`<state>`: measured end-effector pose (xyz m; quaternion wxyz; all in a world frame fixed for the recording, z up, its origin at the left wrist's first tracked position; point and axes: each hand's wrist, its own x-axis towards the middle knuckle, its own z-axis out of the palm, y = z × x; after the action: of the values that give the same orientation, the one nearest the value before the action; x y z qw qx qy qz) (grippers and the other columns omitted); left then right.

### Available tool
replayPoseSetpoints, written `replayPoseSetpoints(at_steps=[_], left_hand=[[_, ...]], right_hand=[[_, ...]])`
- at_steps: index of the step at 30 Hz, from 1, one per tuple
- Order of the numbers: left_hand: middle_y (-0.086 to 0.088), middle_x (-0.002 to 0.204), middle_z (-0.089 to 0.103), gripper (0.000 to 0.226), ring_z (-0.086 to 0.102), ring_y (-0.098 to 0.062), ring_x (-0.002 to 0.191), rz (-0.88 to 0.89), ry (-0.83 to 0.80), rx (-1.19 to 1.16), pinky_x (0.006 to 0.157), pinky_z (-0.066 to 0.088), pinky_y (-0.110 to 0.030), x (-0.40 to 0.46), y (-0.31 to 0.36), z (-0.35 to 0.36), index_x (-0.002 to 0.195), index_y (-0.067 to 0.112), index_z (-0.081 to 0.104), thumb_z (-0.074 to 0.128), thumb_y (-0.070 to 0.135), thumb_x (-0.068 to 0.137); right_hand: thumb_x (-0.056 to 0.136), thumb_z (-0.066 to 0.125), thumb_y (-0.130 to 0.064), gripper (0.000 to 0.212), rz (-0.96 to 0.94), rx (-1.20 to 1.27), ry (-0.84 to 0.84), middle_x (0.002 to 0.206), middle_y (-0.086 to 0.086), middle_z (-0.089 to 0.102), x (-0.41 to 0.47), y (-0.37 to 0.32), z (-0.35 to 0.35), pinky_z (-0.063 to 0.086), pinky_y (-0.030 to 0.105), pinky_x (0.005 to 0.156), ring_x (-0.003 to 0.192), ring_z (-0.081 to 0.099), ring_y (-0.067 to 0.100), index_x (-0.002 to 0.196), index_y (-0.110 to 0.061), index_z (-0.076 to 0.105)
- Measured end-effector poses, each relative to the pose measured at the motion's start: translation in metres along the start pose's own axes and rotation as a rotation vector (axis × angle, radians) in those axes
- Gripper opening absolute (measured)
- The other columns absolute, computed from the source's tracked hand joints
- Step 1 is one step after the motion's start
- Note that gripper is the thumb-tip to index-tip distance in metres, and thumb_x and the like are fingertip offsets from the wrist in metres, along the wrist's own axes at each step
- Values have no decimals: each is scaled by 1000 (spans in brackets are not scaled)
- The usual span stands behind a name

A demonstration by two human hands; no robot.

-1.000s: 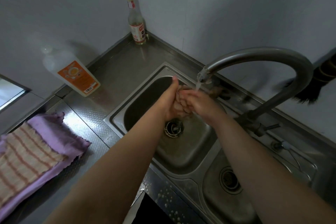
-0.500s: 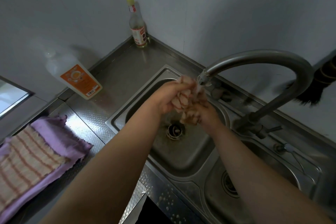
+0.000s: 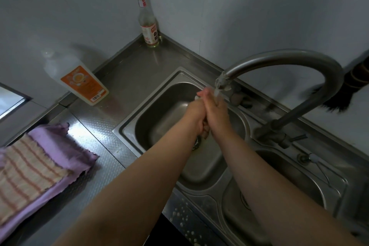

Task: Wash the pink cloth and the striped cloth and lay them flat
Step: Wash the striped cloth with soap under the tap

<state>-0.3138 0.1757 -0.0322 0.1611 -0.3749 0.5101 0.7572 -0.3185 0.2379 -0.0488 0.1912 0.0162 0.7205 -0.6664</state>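
Note:
The pink cloth [image 3: 60,145] lies spread on the steel counter at the left, and the striped cloth [image 3: 26,171] lies flat on top of it. Both are apart from my hands. My left hand [image 3: 194,111] and my right hand [image 3: 216,111] are pressed palm to palm over the left sink basin [image 3: 127,131], fingers pointing away from me. Water from the faucet spout [image 3: 221,79] runs onto the fingertips. I see no cloth between the hands.
The curved faucet [image 3: 299,56] arches over the basin from the right. A detergent bottle with an orange label [image 3: 79,81] leans on the counter by the wall. A glass bottle [image 3: 148,26] stands in the corner. A second basin [image 3: 279,195] is at the right, a dark brush [image 3: 335,101] behind it.
My hands went from interlaced and rubbing to pressed flat together, and they moved up toward the spout into the water stream.

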Motion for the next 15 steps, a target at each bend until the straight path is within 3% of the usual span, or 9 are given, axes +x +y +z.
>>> replayPoseSetpoints(at_steps=[1, 3, 5, 7, 9, 11, 14, 15], left_hand=[[-4, 53, 54, 38, 50, -13, 42, -3, 12, 32, 42, 39, -19, -3, -1, 2, 72, 13, 53, 40, 32, 101], [-1, 49, 53, 35, 49, -12, 38, 45, 58, 84, 36, 37, -15, -2, -2, 4, 70, 13, 54, 46, 32, 98], [-7, 70, 68, 35, 65, -18, 61, 144, 90, 94, 57, 53, -22, 0, -1, 4, 83, 8, 66, 53, 38, 95], [-6, 74, 69, 40, 66, -18, 69, 209, 81, 77, 72, 53, -30, 1, 0, 2, 81, 9, 67, 57, 46, 91], [-3, 61, 58, 34, 57, -17, 59, 261, 38, 56, 67, 48, -30, 0, -2, 1, 67, 16, 56, 63, 40, 90], [-3, 61, 57, 28, 55, -16, 59, 310, 33, 81, 63, 47, -29, 1, -12, -3, 66, 17, 51, 64, 23, 90], [-5, 101, 65, 13, 61, -16, 84, 413, -19, 280, 76, 52, -33, -8, -29, -6, 93, 21, 51, 49, 8, 91], [-3, 117, 61, 24, 59, -18, 99, 474, -39, 476, 87, 50, -38, -11, -34, -7, 107, 28, 50, 44, 11, 91]], right_hand=[[94, 46, -48, 31, 39, 43, 76, 104, 0, 68, 2, -2, 0, 53, 26, 79, 96, 66, 12, 103, -25, 65], [91, 47, -44, 37, 207, 322, 171, 96, 10, 72, 7, -5, -2, 55, 36, 79, 89, 70, 22, 95, -14, 70], [97, 39, -43, 48, 379, 695, 166, 88, 14, 73, 11, -2, -7, 53, 36, 78, 81, 72, 25, 89, -8, 70], [100, 29, -34, 49, 492, 889, 118, 83, 15, 72, 7, 5, -11, 51, 35, 76, 84, 70, 27, 91, -7, 68], [98, 27, -26, 47, 551, 916, 70, 85, 16, 71, -4, 14, -9, 51, 34, 77, 90, 66, 28, 90, -7, 69], [98, 28, -26, 49, 570, 975, 9, 89, 16, 71, -15, 20, -8, 52, 33, 75, 90, 67, 27, 86, -7, 72], [98, 31, -31, 46, 571, 1064, -22, 87, 13, 71, -23, 27, -13, 47, 38, 91, 88, 67, 26, 88, -12, 72], [97, 33, -35, 44, 560, 1093, -47, 92, 11, 70, -25, 27, -16, 42, 40, 101, 93, 66, 25, 93, -14, 71]])
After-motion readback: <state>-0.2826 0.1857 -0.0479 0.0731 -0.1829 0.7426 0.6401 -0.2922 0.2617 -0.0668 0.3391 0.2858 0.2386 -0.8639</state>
